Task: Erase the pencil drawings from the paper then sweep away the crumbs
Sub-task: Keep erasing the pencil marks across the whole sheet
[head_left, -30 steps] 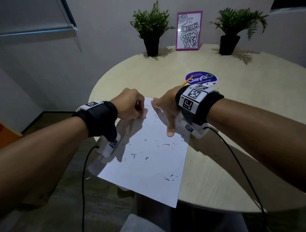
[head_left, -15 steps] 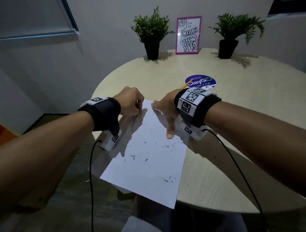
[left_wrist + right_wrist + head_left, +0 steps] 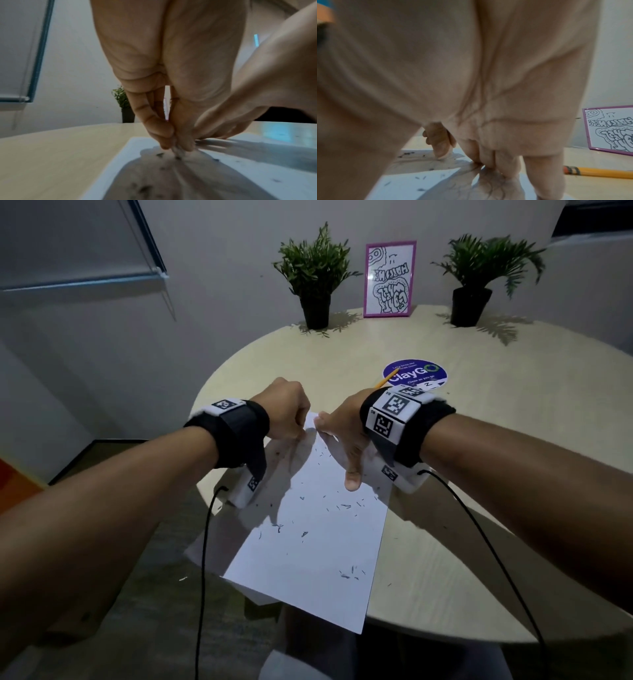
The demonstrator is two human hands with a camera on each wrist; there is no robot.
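So the paper (image 3: 308, 542) lies slanted on the round surface (image 3: 479, 474), with its near end hanging out past the near edge. It's dotted all over with little dark crumbs (image 3: 346, 506), mostly across the middle and toward the near end, and a few have landed on the bare wood just beside the sheet.

The left hand (image 3: 286, 409) is up at the far corner of the paper, fingers (image 3: 159, 129) curled tight and pinched together around a small greyish eraser (image 3: 178, 151) whose tip is right down on the sheet. It's blurry in the wrist view, so not much more to say about it.

The right hand (image 3: 346, 433) lies flat on the far end of the paper, fingers (image 3: 503, 162) straight and pressing down, thumb stretched back along the sheet.

A yellow pencil (image 3: 597, 173) lies on the surface just past the right hand, next to a round purple sticker (image 3: 416, 373). Along the far edge stand two potted plants (image 3: 315, 275) with a pink-framed picture (image 3: 388, 280) between them.
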